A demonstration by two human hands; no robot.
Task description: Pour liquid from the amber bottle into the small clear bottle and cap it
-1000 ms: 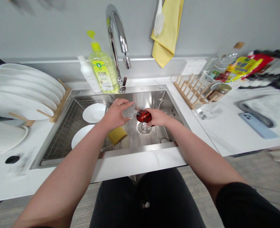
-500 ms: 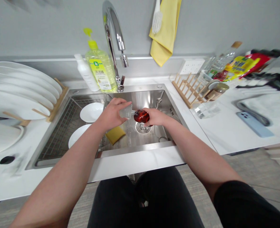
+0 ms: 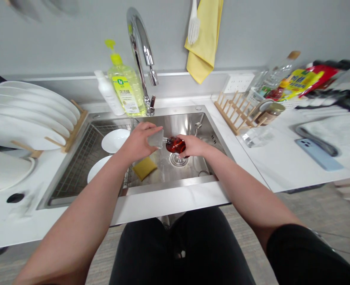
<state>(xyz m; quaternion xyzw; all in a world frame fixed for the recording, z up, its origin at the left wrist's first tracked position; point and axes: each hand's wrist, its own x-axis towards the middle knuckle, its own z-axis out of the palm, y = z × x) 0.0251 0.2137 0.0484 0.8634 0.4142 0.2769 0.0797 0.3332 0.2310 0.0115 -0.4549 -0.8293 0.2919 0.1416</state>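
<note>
Over the steel sink (image 3: 169, 184), my left hand (image 3: 137, 142) is closed around a small clear glass bottle (image 3: 157, 139) that lies nearly sideways. My right hand (image 3: 193, 145) grips a dark red glass bottle (image 3: 175, 145), also tilted on its side. The clear bottle's narrow neck meets the red bottle's near end; I cannot tell whether it sits inside or just touches. Below them is the round drain (image 3: 178, 159). A yellow sponge (image 3: 145, 168) lies on the sink floor to the left of the drain.
Two white plates, one of them a plate (image 3: 115, 140), lie in a wire basket (image 3: 70, 178) in the sink's left side. Behind stand the faucet (image 3: 146, 51) and a dish soap bottle (image 3: 127, 93). A wooden rack (image 3: 231, 114) and a blue phone (image 3: 319, 153) are at right.
Both hands still hold the two bottles neck to neck, in nearly the same place over the sink. The view has shifted slightly.
</note>
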